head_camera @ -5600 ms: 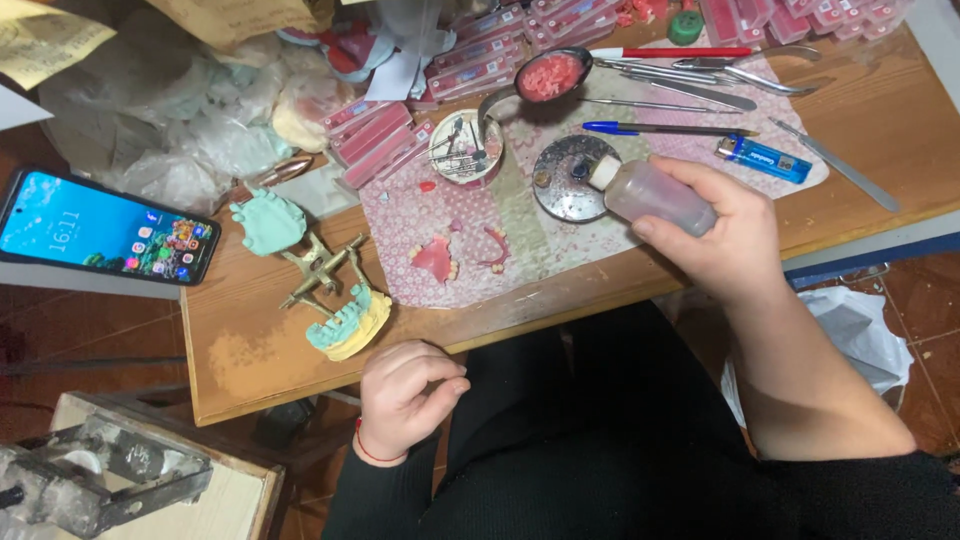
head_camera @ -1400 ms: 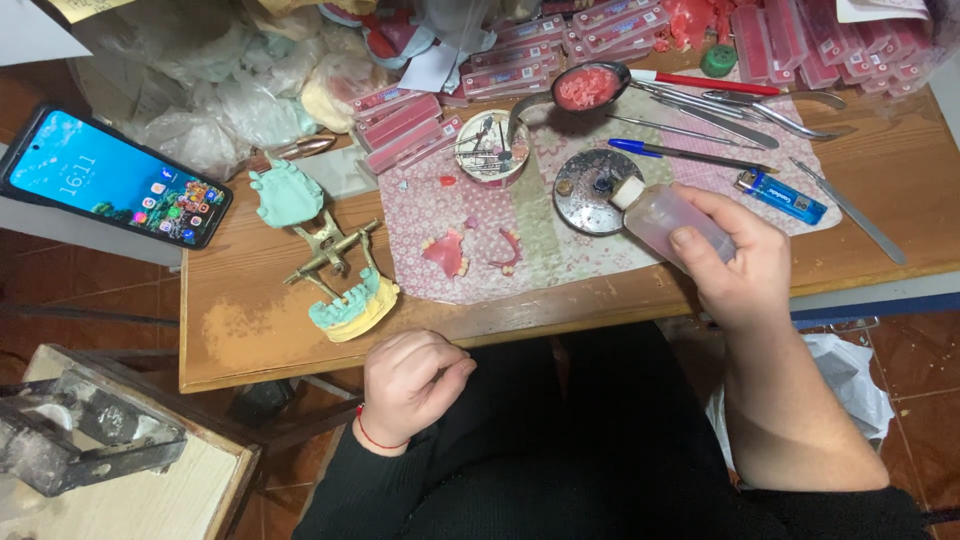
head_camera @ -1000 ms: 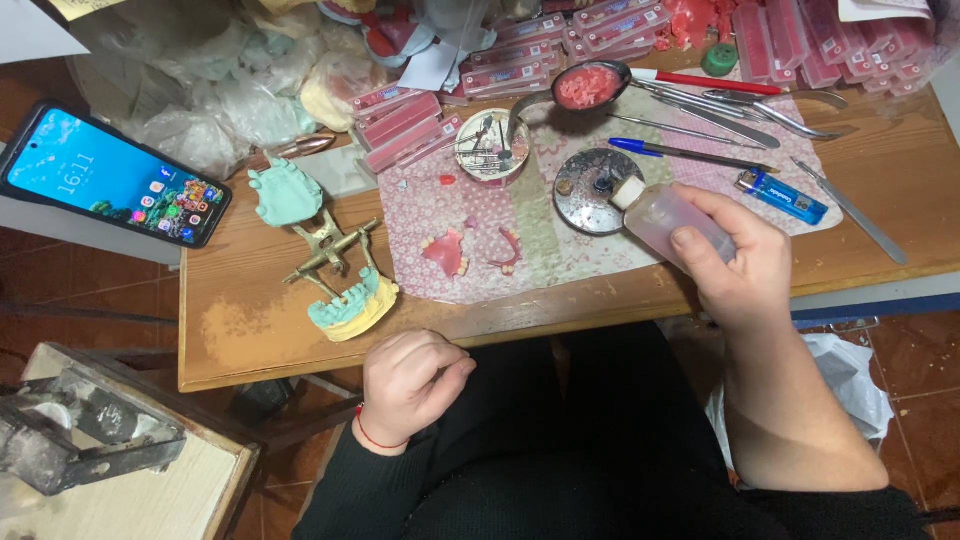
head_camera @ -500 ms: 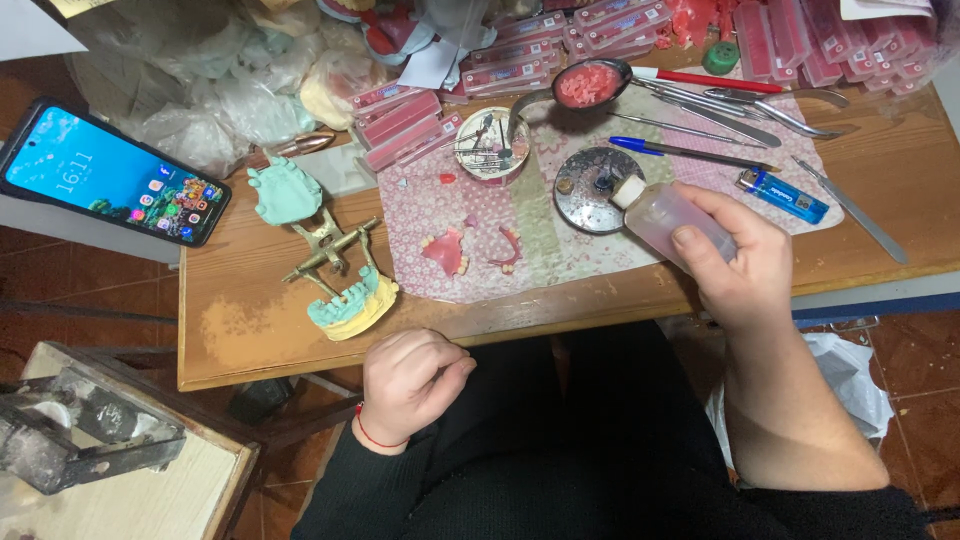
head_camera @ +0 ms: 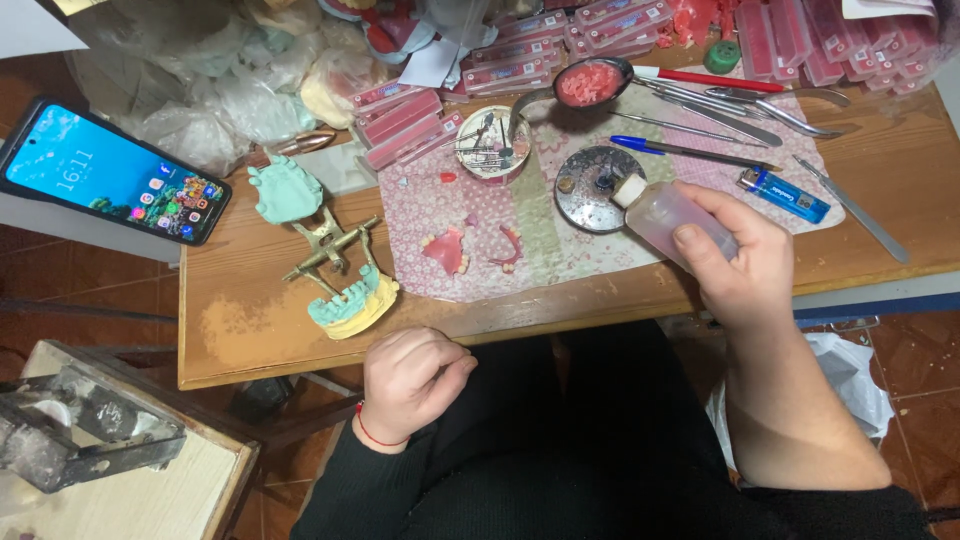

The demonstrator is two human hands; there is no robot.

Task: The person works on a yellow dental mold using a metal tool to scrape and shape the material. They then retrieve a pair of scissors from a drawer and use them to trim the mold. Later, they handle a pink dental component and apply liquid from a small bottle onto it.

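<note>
My right hand (head_camera: 745,265) grasps a small plastic bottle (head_camera: 680,220), tilted over the round metal dish (head_camera: 590,190). My left hand (head_camera: 412,385) is clenched, holding nothing.

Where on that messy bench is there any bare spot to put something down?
Bare wood shows at the front left corner, below the dental model, and at the right end, between the lighter and the table's right edge. The back, with pink boxes and plastic bags, is crowded.
</note>
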